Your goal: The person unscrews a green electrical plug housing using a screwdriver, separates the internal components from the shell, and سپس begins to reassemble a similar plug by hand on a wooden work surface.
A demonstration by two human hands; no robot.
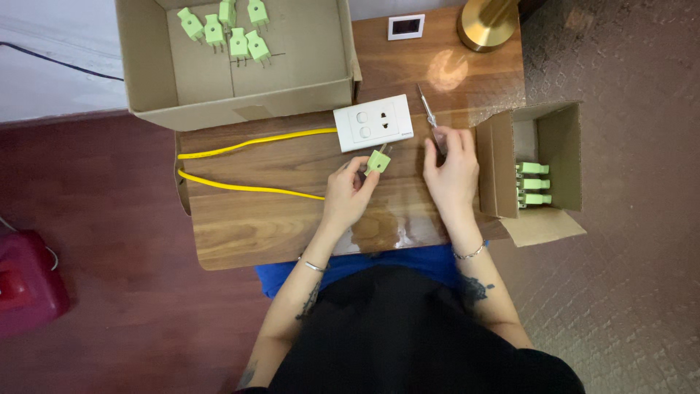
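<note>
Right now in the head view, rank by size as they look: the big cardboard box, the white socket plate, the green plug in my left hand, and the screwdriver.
1. Big cardboard box
2. White socket plate
3. Screwdriver, partly hidden by the right hand, so its rank is unsure
4. Green plug, held in the left hand

Both hands, left (348,191) and right (450,169), curl closed, forearms extended forward.

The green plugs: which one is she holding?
The green plug pinched in the left hand, just below the white socket plate. The other plugs all lie inside the two cardboard boxes.
</note>
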